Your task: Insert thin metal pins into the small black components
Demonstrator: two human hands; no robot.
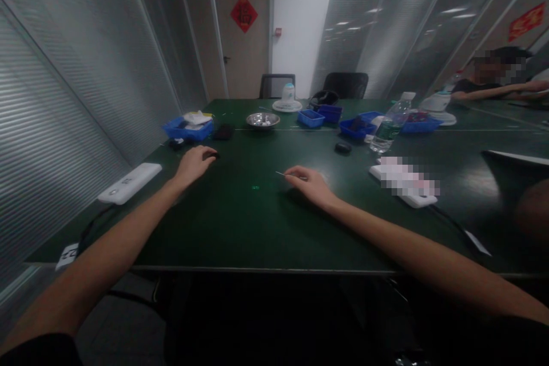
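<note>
My left hand [193, 166] is over the left part of the dark green table [240, 229], fingers curled round a small black object [213, 155] that is mostly hidden. Right of the middle, my right hand [312, 184] is closed in a pinch on a thin, light-coloured stick [279, 173]. Its tip sticks out to the left past the fingertips; what it is exactly, I cannot make out. A small green light spot [255, 187] shows on the tabletop between the two hands.
White power strips [131, 183] lie at left and right. Farther back are a metal bowl [262, 120], blue trays [311, 118], a tissue-filled blue basket [189, 128], a black case [343, 148], a water bottle [391, 126] and a white fan [287, 97]. Another person [493, 77] sits far right.
</note>
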